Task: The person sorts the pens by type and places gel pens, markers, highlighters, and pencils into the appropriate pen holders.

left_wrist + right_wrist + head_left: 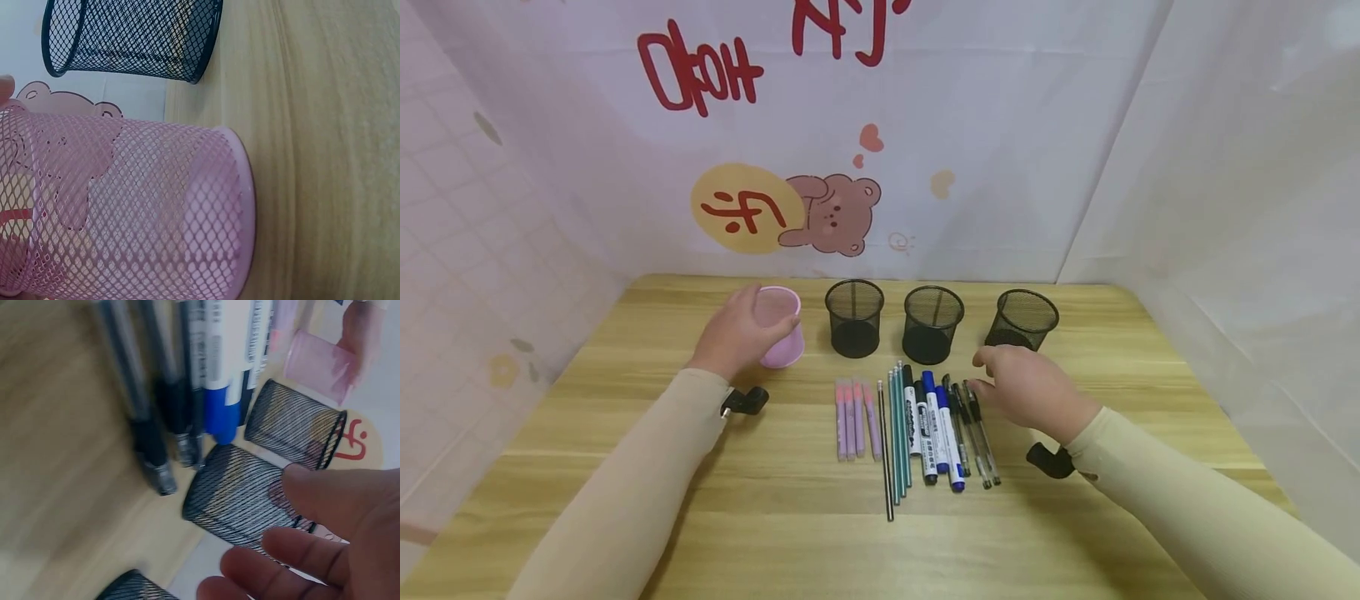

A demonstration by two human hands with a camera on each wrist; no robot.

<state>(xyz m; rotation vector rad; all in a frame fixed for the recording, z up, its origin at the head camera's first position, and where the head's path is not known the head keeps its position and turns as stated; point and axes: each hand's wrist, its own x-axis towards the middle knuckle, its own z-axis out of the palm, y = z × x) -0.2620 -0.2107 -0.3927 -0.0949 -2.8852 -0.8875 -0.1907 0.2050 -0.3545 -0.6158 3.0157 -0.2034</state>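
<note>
My left hand (733,335) grips a pink mesh pen holder (783,348) by its upper part, at the left of the row. In the left wrist view the pink holder (144,206) fills the lower left, with fingertips at its rim. My right hand (1033,393) is over the table, its fingers relaxed and apart and holding nothing. It is just right of the black gel pens (981,450) and in front of the rightmost black mesh pen holder (1028,312), overlapping that holder's base in the head view.
Two more black mesh holders (854,321) (933,325) stand between the hands. In front lie pink-and-purple pens (850,425), several pencils (895,450) and blue and black markers (942,429), side by side. A printed cloth (985,125) hangs behind the wooden table (790,533).
</note>
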